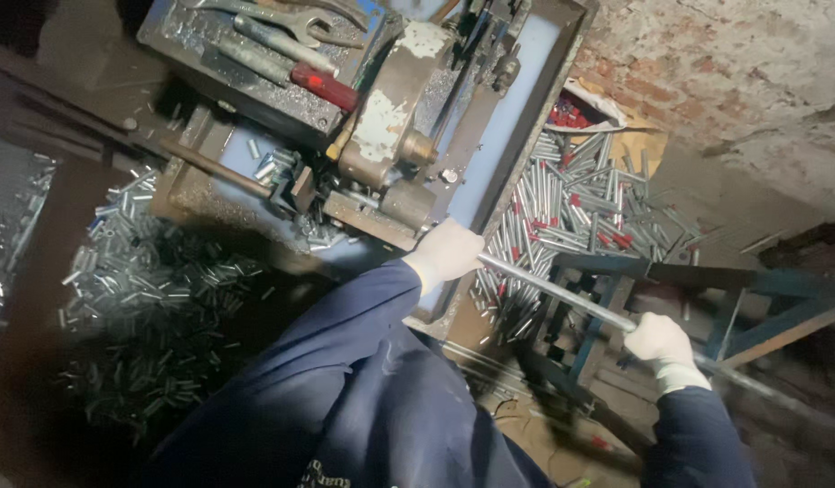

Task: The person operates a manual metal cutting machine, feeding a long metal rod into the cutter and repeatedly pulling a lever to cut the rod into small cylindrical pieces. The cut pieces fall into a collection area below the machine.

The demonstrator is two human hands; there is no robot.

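Evidently the feeding step is in hand: the left hand (446,253) and right hand (663,343), both gloved, grip a long metal rod (562,291) aimed at the cutting machine (390,136); advancing it calls for a straight push. Cut tube pieces (146,289) litter the dim floor, perhaps concrete, beside a brick wall (734,63).

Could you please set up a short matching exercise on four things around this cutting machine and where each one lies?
Things:
1. long metal rod
2. red-handled tool
3. wrench
4. short cut tube pieces

Places:
a. heaped on the floor at left
b. held in both gloved hands
c. top edge of the machine's tray
d. on the tray, near the machine's worn housing

Pairs: 1-b, 2-d, 3-c, 4-a
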